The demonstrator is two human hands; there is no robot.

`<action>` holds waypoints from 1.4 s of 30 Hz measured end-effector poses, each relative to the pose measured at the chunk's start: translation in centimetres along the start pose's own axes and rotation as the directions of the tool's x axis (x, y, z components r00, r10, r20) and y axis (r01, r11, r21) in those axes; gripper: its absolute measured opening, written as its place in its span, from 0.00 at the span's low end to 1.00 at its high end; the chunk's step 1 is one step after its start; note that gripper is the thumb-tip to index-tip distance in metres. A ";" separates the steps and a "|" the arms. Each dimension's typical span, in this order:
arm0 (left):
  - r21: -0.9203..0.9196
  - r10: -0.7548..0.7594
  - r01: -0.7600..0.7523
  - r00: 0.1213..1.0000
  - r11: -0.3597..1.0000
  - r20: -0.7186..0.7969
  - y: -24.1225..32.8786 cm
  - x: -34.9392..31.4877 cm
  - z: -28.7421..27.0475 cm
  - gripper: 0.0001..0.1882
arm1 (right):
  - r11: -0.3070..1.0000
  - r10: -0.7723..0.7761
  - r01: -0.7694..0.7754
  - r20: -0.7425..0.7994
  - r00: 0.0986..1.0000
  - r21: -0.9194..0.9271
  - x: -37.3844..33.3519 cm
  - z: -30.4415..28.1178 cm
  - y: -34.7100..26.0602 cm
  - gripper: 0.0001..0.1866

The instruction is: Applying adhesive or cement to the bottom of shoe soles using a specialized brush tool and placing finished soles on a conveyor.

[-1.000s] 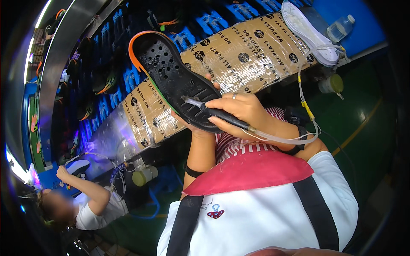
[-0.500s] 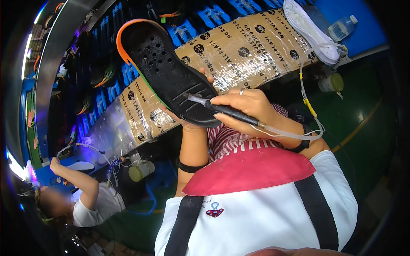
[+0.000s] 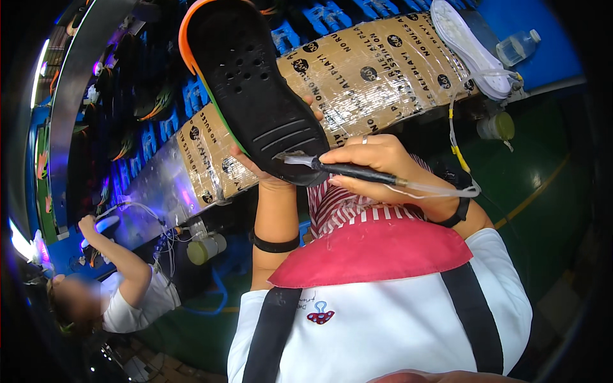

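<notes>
A large black shoe sole (image 3: 255, 96) with an orange and green rim is held up over the wrapped bench. My left hand (image 3: 271, 175) grips it from below near the heel, fingertips showing at its right edge; the palm is hidden. In my right hand (image 3: 386, 159), a glue brush (image 3: 361, 172) with a black handle is pinched like a pen. Its pale bristles lie against the heel area, just below several grooves. A clear thin tube (image 3: 440, 189) trails from the handle's end past my right wrist. Small round holes mark the sole's forefoot.
Cardboard under clear film (image 3: 357, 70) covers the bench. At the far right lie a white sole (image 3: 469, 48) and a clear plastic bottle (image 3: 518, 47). Blue racks (image 3: 329, 19) carrying shoe parts run behind. Another person (image 3: 131, 287) works at the lower left, near a hanging pot (image 3: 206, 249).
The sole has moved farther from me and turned slightly more upright. The brush tip has shifted from the grooves toward the heel end. The other person's raised hand has moved slightly.
</notes>
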State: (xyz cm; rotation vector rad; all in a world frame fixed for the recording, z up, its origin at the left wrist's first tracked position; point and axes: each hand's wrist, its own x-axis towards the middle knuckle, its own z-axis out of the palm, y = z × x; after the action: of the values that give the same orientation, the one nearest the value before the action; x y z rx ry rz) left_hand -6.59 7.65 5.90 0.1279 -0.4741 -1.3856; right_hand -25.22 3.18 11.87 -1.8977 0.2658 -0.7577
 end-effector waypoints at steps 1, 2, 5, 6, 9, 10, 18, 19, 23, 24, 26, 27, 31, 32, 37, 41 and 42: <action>0.041 -0.016 0.015 1.000 0.999 0.025 0.1 0.2 0.1 0.55 | 1.000 0.000 0.000 -0.006 1.000 -0.022 -0.2 0.4 0.2 0.14; 0.039 -0.017 0.016 1.000 0.999 0.024 0.2 0.3 0.1 0.55 | 1.000 0.023 -0.023 0.051 0.998 -0.003 -0.4 0.6 -0.1 0.14; 0.028 -0.061 0.060 0.997 0.998 0.039 0.4 0.2 0.1 0.54 | 1.000 -0.018 0.019 0.119 0.993 -0.006 -0.5 0.6 0.0 0.14; 0.044 -0.056 0.056 0.998 0.998 0.002 0.6 0.0 0.2 0.53 | 0.995 0.006 -0.024 0.187 0.982 0.092 -0.3 -0.1 0.2 0.14; 0.025 -0.081 0.081 0.997 0.996 -0.009 1.2 -0.1 0.0 0.55 | 0.975 0.059 -0.111 0.258 0.964 0.191 -0.1 -0.9 -0.3 0.14; -0.009 -0.114 0.114 0.993 0.993 0.021 1.3 0.0 -0.2 0.58 | 0.990 0.066 -0.086 0.179 0.982 0.107 -0.1 -0.8 -0.2 0.14; 0.238 -0.124 0.177 0.967 0.955 -0.223 2.6 -1.0 -2.6 0.57 | 0.992 -0.043 0.005 0.298 0.953 0.126 -0.4 -0.8 0.7 0.13; 0.247 -0.116 0.174 0.966 0.953 -0.230 2.7 -0.9 -2.4 0.56 | 0.977 -0.093 0.016 0.356 0.930 0.213 -0.3 -1.1 0.7 0.13; 0.132 -0.174 0.209 0.957 0.969 -0.234 2.4 -0.3 -0.4 0.38 | 0.998 -0.001 -0.015 0.242 0.970 0.063 0.0 -1.4 0.3 0.13; 0.093 -0.225 0.244 0.958 0.965 -0.177 2.5 -0.1 -0.4 0.37 | 1.000 -0.021 0.021 0.215 0.976 0.004 -0.5 -0.8 1.1 0.13; 0.136 -0.262 0.289 0.947 0.948 -0.186 2.5 0.2 -0.1 0.36 | 0.998 -0.049 0.056 0.259 0.965 -0.019 -0.8 -0.6 1.0 0.13; 0.180 -0.288 0.324 0.936 0.929 -0.200 2.5 0.2 0.0 0.36 | 0.995 -0.079 0.095 0.312 0.947 -0.035 -0.8 -0.5 1.1 0.13; 0.194 -0.357 0.401 0.907 0.895 -0.225 2.7 0.3 -1.1 0.31 | 0.999 -0.044 0.031 0.471 0.881 0.035 -0.4 -2.2 0.5 0.13; 0.247 -0.337 0.381 0.919 0.891 -0.205 2.8 0.5 -1.3 0.29 | 0.993 0.008 -0.062 0.464 0.886 0.101 -0.4 -2.3 0.2 0.13; 0.224 -0.384 0.453 0.876 0.863 -0.292 2.9 1.1 -0.7 0.27 | 0.999 -0.027 0.033 0.256 0.966 -0.022 -0.5 -0.9 0.8 0.12; 0.274 -0.378 0.448 0.885 0.851 -0.273 2.9 0.9 -0.6 0.26 | 0.997 -0.064 0.047 0.333 0.941 0.062 -1.4 -0.6 1.4 0.13; 0.273 -0.375 0.446 0.885 0.853 -0.275 3.0 0.9 -0.3 0.26 | 0.995 -0.087 0.059 0.380 0.921 0.086 -1.2 -1.1 1.3 0.13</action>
State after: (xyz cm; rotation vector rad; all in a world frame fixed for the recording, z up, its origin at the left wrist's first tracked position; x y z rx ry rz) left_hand -3.65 7.26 6.90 0.6828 -0.5142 -1.6814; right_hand -26.63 2.35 10.58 -1.9478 -0.0786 -0.4218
